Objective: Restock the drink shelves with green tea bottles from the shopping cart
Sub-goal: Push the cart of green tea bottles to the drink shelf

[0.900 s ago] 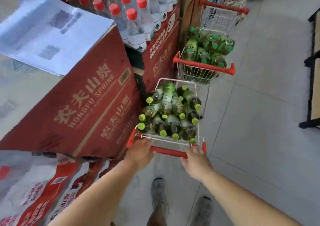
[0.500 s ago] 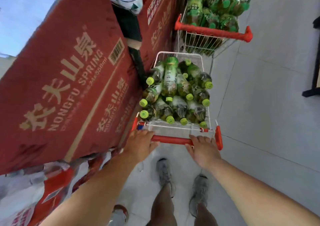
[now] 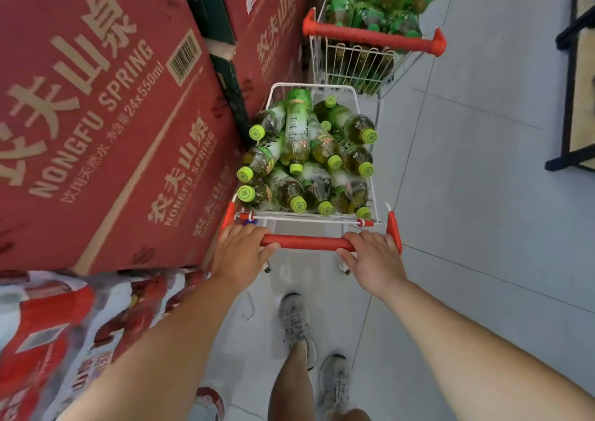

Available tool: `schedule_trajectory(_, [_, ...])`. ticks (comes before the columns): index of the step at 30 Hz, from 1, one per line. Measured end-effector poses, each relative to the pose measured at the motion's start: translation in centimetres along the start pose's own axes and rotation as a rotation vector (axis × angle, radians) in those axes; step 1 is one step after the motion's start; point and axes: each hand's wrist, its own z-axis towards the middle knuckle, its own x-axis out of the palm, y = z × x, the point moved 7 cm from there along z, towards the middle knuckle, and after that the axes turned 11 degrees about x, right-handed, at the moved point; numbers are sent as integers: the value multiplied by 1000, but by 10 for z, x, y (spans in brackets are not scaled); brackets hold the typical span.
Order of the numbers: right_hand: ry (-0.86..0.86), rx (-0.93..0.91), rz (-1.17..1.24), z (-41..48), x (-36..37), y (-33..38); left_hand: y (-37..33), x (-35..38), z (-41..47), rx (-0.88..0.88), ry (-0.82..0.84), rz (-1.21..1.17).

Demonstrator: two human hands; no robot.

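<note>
Cart (image 3: 393, 230) was brought closer to second cart (image 3: 354, 63), beside red boxes (image 3: 96, 114). Its handle (image 3: 309, 242) was gripped by left hand (image 3: 240, 254) and right hand (image 3: 375, 261). Tea bottles (image 3: 297, 130) were piled inside cart.

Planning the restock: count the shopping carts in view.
2. The near cart, full of green tea bottles, is gripped by the left hand and right hand. The far cart stands just beyond it. More may be out of frame.
</note>
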Motion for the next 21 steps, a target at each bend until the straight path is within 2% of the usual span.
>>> schedule_trajectory(10, [-189,-79,-16,-57,30,-46,-50,35,-66,12,-122,0])
schedule_trajectory(21, [-151,-30,-6,-169,101,-110,-121,91,-178,197,-90,-21])
